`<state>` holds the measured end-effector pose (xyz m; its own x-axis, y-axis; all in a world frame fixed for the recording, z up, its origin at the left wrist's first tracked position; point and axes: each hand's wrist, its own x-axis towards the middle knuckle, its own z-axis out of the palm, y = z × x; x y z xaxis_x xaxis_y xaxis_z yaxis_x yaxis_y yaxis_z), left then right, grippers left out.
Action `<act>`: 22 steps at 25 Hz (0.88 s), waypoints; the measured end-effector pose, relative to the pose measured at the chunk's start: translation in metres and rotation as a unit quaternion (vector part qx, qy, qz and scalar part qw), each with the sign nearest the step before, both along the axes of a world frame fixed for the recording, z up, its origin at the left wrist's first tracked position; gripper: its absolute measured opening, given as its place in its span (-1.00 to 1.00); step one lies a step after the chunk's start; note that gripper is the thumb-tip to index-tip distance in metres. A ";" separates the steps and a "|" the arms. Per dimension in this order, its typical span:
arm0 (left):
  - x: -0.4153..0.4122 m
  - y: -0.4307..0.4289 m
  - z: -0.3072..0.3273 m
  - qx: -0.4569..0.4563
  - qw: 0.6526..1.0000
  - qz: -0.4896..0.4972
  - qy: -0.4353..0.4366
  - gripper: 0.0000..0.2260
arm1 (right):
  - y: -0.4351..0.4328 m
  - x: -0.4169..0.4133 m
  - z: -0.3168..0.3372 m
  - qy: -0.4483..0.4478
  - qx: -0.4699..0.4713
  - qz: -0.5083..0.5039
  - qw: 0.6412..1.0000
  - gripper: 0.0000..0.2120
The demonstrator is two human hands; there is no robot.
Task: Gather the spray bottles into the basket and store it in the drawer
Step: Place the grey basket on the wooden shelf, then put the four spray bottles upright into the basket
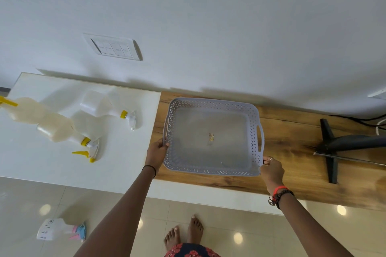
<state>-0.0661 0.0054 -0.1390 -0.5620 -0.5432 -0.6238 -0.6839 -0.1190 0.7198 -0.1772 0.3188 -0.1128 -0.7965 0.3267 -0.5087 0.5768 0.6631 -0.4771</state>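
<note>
A grey perforated basket point(213, 168) rests on the wooden counter point(292, 152), holding only a small scrap. My left hand point(156, 153) grips its left rim by the handle, and my right hand point(271, 171) grips its near right corner. To the left, on the white top point(41, 162), lie three translucent spray bottles: one with a white trigger point(100, 104), one with a yellow trigger point(60, 129), and one at the far left point(23, 108) with a yellow part cut by the frame edge. A fourth bottle with a pink and blue trigger point(56, 229) lies on the floor.
A black monitor stand point(330, 148) with cables sits on the wooden counter to the right of the basket. A switch panel point(114, 47) is on the white wall behind. My bare feet point(183, 233) stand on glossy tiles below the counter edge.
</note>
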 end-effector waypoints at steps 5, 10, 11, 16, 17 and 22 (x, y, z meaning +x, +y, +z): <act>-0.002 0.000 0.007 0.031 0.999 -0.011 -0.009 -0.66 | 0.000 -0.003 0.009 -0.026 -0.010 0.020 0.999 -0.67; 0.012 0.002 0.033 -0.044 0.997 0.057 -0.026 -0.59 | -0.008 -0.009 0.030 0.024 0.033 0.039 0.998 -0.51; 0.016 0.002 0.041 -0.057 0.995 0.085 -0.015 -0.62 | -0.014 -0.011 0.035 0.045 0.038 0.048 0.997 -0.50; 0.052 -0.015 0.069 -0.108 0.974 0.197 0.027 -0.71 | -0.065 -0.005 0.064 0.174 0.046 0.140 0.974 -0.53; 0.060 -0.020 0.071 -0.114 0.969 0.217 0.028 -0.71 | -0.078 -0.002 0.068 0.187 0.038 0.159 0.969 -0.54; 0.099 -0.057 0.081 -0.144 0.947 0.286 0.015 -0.74 | -0.152 0.018 0.077 0.175 -0.039 0.250 0.952 -0.58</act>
